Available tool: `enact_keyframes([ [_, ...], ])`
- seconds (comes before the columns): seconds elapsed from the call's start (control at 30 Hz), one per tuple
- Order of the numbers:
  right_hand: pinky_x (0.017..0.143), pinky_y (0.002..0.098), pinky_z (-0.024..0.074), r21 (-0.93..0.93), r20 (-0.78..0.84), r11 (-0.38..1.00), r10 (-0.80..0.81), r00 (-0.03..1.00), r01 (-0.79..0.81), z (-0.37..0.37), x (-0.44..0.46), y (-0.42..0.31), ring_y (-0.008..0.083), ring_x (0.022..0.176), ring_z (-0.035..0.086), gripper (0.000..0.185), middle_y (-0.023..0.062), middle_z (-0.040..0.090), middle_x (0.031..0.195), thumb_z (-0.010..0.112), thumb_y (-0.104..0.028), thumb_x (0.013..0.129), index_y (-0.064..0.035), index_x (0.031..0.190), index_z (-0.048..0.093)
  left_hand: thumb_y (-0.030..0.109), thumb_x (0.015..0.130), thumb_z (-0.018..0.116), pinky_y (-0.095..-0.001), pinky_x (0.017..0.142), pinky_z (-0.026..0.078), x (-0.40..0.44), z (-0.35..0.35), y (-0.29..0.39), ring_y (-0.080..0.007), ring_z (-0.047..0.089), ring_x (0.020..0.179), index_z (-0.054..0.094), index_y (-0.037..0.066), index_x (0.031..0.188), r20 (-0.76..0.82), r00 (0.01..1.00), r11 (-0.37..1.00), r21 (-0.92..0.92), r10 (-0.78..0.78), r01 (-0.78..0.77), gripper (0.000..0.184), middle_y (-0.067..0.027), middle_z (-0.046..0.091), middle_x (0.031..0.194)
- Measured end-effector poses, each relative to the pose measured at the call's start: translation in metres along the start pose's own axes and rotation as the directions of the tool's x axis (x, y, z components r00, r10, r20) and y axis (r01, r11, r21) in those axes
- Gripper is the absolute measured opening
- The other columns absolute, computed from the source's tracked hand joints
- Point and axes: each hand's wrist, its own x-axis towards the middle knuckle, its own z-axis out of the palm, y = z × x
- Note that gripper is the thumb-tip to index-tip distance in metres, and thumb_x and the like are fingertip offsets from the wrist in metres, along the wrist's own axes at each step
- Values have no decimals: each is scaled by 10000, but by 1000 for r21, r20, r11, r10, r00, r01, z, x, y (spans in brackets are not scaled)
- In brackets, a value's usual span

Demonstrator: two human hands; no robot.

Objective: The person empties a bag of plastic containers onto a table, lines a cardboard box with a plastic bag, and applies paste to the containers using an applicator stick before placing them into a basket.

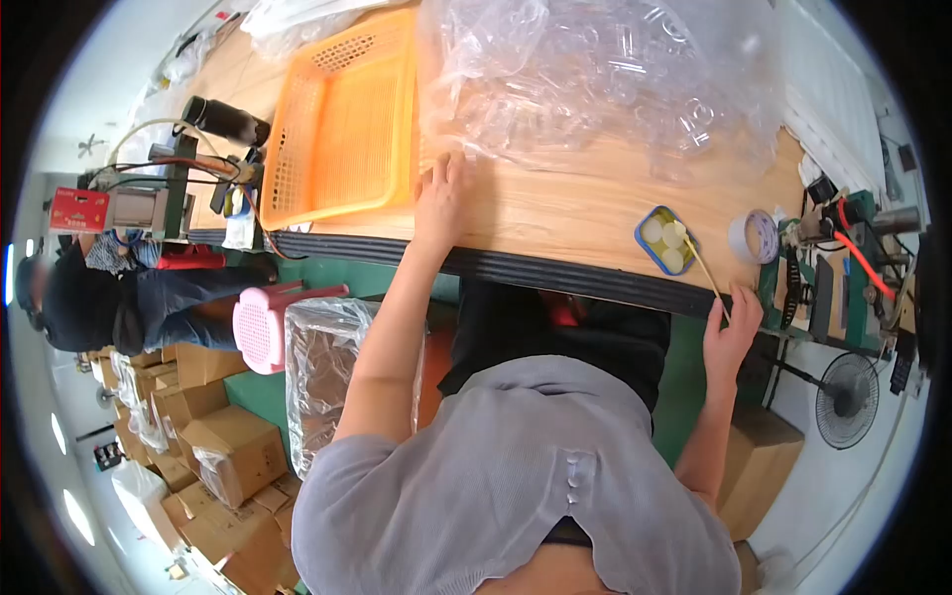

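My left hand (441,203) rests on the wooden tabletop, between the orange plastic basket (342,129) and a pile of clear plastic pieces (605,79) in thin film. Its fingers point away from me and it seems to hold nothing. At the table's front edge, my right hand (732,327) grips the lower end of a thin pale stick (706,270). The stick's whitish tip lies over a small blue-rimmed tray (642,236), which contains several round pale discs in a yellowish base. Beside the tray is a roll of tape (754,238).
Bench machines with cables stand at the left (139,208) and right (843,228). A black bottle (226,121) lies behind the basket. Below are a pink stool (260,332), a plastic-lined box (322,362), cartons (233,451) and a fan (848,400). Another person (109,302) is at the far left.
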Motion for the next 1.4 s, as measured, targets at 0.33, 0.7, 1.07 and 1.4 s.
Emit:
enact_keyframes([
  [0.33,856,429,406,-11,93,1000,23,995,-22,22,5,6,351,1001,506,270,147,562,1033,590,-48,828,-27,1097,581,145,757,599,-413,774,458,3,-29,14,-320,592,865,533,98,1034,264,953,967,-162,-150,197,289,-110,617,936],
  [0.7,795,366,441,214,99,961,157,983,-175,5,-1,-4,330,883,538,209,145,537,937,505,10,876,-23,1064,589,361,672,710,-385,832,464,145,15,35,-293,573,974,564,-33,1072,231,940,961,-58,-250,269,581,-183,613,1016],
  [1.07,700,285,449,410,114,878,220,969,-248,-10,-9,-14,225,801,557,164,108,549,909,517,-8,900,-4,1042,600,320,661,755,-432,834,413,75,14,51,-313,513,1010,610,62,944,-168,978,980,177,125,-95,410,-131,585,943],
  [1.4,636,196,417,674,312,617,259,914,-406,10,7,-42,63,716,501,166,20,555,836,553,-60,913,19,1050,605,497,621,752,-376,756,485,111,14,26,-268,617,891,671,61,892,415,910,996,89,-16,-23,520,-119,643,949],
])
